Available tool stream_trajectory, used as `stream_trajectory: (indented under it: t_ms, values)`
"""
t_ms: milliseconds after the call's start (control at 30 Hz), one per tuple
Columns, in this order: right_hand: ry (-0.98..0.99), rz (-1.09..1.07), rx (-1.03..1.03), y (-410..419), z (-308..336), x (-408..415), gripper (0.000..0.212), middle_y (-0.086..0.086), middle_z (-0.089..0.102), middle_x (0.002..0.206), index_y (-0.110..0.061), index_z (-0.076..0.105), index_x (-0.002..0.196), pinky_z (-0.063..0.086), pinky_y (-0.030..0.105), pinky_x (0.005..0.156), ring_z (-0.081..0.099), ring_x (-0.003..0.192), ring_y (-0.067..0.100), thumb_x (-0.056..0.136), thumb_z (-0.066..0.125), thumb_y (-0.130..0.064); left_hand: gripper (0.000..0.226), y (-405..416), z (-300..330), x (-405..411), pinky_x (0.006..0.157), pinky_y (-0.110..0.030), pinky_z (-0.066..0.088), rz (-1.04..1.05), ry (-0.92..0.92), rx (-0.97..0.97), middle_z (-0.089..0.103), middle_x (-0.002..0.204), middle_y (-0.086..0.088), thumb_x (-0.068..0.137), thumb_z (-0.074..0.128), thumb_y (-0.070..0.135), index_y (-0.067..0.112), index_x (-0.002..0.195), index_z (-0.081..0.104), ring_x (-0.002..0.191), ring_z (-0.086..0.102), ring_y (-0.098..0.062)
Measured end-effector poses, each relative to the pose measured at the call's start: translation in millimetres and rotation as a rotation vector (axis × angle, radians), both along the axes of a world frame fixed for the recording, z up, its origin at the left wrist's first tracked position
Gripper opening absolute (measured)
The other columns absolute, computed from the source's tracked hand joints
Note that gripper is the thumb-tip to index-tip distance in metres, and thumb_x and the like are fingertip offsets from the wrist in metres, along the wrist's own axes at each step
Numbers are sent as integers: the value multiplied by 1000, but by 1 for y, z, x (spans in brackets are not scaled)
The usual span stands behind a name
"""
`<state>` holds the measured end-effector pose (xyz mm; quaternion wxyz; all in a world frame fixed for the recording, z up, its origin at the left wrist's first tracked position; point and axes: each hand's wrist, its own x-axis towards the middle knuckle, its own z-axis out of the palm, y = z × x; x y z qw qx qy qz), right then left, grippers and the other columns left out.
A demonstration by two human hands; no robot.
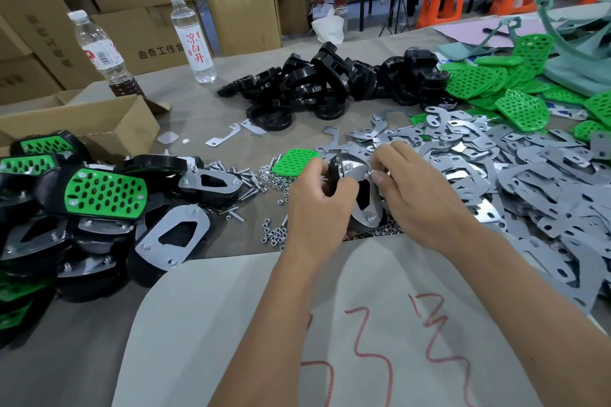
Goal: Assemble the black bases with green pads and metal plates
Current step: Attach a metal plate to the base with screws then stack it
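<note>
**Small fastener at risk of slipping**

On the cluttered table (231, 241), the left hand (319, 205) gripped a black base (344, 168) with its metal plate (365, 215); the right hand (406, 182) pinched something tiny at the top edge, which might drop among the loose nuts (274, 235)

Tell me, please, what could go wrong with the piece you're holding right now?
The base is held above the table in both hands, so a small fastener could slip from the right fingers and vanish among the loose nuts. The plate might also shift before it's fastened.
</note>
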<state>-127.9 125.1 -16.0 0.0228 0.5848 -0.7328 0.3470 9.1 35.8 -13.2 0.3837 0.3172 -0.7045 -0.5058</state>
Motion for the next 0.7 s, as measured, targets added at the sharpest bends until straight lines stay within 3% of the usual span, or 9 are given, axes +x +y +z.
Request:
stream_trajectory:
  t_ms: [100, 333, 533, 633, 700]
  values:
    - [28, -8, 0, -2, 1, 2, 11, -5, 43, 94, -22, 45, 96, 48, 51, 66, 50, 75, 26, 106, 43, -19, 21, -1, 1, 1, 49, -26, 37, -3, 5, 10, 44, 62, 7, 77, 55, 28, 10, 77, 44, 57, 36, -16]
    - [36, 34, 17, -1, 2, 0, 8, -7, 41, 98, -26, 45, 99, 51, 48, 65, 51, 76, 23, 107, 42, -25, 38, -2, 2, 1, 57, -44, 37, -25, 0, 51, 42, 69, -8, 74, 53, 31, -3, 83, 41, 65, 35, -21]
    - [90, 8, 21, -3, 0, 3, 18, -7, 39, 94, -24, 41, 93, 43, 42, 61, 46, 74, 22, 105, 33, -35, 40, -2, 3, 3, 57, -42, 37, -32, -16, 62, 43, 70, -11, 75, 52, 30, -7, 89, 45, 65, 36, -21]
    - [15, -50, -34, -5, 0, 5, 30, -7, 44, 88, -20, 45, 88, 42, 43, 66, 47, 76, 20, 107, 35, -41, 37, -1, 2, 2, 56, -43, 42, -25, -26, 44, 51, 69, -9, 75, 52, 31, -4, 89, 54, 63, 42, -19]
    - [-69, -49, -99, -3, 2, 4, 27, -12, 48, 84, -21, 48, 89, 39, 35, 67, 49, 78, 11, 106, 43, -41, 33, -2, 2, 1, 57, -46, 52, 24, -33, 51, 54, 67, -8, 75, 53, 32, 1, 87, 56, 62, 46, -19]
